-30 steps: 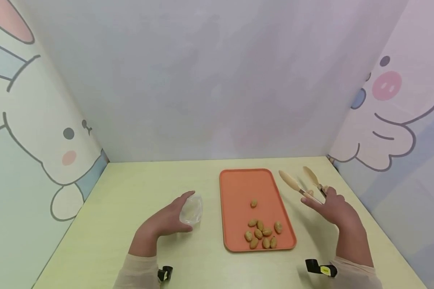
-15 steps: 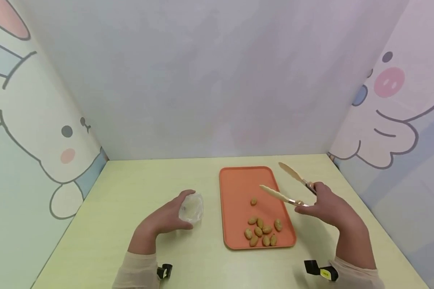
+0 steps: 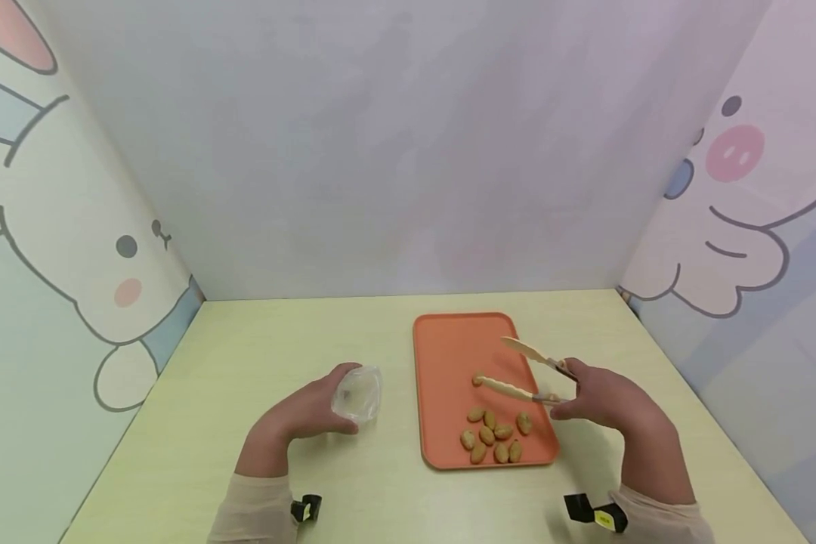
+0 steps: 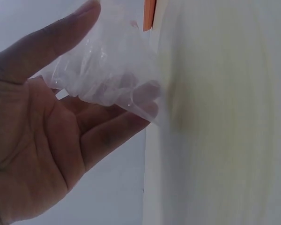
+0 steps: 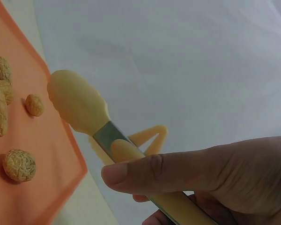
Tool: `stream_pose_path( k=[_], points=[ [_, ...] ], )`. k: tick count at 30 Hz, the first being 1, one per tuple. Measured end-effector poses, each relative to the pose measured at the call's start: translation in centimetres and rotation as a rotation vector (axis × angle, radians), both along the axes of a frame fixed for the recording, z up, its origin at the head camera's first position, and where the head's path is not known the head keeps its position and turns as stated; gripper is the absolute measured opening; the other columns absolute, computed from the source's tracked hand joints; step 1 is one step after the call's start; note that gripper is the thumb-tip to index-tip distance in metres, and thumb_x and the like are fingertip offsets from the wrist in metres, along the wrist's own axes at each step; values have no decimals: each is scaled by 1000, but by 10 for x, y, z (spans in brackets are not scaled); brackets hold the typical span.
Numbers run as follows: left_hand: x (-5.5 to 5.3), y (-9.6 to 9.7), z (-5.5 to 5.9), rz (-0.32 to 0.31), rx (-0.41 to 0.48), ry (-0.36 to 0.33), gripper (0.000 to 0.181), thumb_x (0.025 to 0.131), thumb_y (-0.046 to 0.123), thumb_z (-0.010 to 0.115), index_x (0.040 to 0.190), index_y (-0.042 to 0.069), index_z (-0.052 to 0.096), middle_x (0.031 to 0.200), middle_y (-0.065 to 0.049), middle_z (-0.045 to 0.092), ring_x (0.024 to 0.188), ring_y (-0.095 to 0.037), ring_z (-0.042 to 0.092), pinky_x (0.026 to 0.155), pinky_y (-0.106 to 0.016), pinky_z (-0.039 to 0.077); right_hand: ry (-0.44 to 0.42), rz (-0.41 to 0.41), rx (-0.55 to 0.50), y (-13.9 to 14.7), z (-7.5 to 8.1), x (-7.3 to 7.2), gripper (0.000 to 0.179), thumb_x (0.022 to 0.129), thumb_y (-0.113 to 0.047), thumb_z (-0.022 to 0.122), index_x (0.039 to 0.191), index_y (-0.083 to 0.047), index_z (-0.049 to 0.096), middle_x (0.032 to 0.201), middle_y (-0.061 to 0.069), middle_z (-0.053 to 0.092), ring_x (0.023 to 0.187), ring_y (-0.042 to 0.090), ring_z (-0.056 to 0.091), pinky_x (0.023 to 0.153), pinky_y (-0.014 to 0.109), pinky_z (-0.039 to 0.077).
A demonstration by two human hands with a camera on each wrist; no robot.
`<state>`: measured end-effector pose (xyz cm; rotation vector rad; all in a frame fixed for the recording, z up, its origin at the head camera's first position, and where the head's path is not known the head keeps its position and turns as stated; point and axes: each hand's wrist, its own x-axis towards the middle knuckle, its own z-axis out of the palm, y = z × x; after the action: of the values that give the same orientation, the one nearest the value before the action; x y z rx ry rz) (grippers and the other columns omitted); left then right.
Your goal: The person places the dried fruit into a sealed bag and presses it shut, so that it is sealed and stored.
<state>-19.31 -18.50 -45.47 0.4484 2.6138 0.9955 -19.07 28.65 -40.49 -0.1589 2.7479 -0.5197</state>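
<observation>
My left hand [image 3: 306,404] holds a clear plastic bag [image 3: 358,394] with fingers and thumb curved around its sides, left of the orange tray [image 3: 449,347]. In the left wrist view the bag [image 4: 107,70] looks crinkled, its lower edge close to the table. My right hand [image 3: 601,397] grips cream-tipped tongs [image 3: 510,387] over the tray's right side, their arms spread apart. One tong tip is right at a lone wrinkled brown oval piece [image 3: 477,379], like a nut or dried fruit; contact cannot be told. Nothing shows between the tips.
Several similar brown pieces [image 3: 486,436] lie grouped at the tray's near end. The pale table [image 3: 279,340] meets a plain back wall [image 3: 408,151]. Cartoon-printed side walls [image 3: 734,174] stand left and right.
My right hand has moved left and nearer, bringing the tongs from the table's right side to over the tray at the lone piece. The left hand and bag have hardly moved.
</observation>
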Motion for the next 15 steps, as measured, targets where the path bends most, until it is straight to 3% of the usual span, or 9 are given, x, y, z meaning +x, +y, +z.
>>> stream_pose_path(
  k=[7,15],
  points=[
    [1,-1,1,5,7,-38,98,67,32,88,147,34,32,119,-11,58,93,-20,52,77,-41,44,1,26,44,-5,-7,-3,74,75,-41,80,135,-10,50,89,3,58,75,19,51,61,36,40],
    [2,-1,1,20,-2,-51,98,67,33,88,147,37,31,118,-11,58,91,-20,52,76,-40,43,46,65,82,-12,-8,-4,65,74,-44,81,128,-12,60,105,4,68,83,18,57,69,42,46]
  ],
)
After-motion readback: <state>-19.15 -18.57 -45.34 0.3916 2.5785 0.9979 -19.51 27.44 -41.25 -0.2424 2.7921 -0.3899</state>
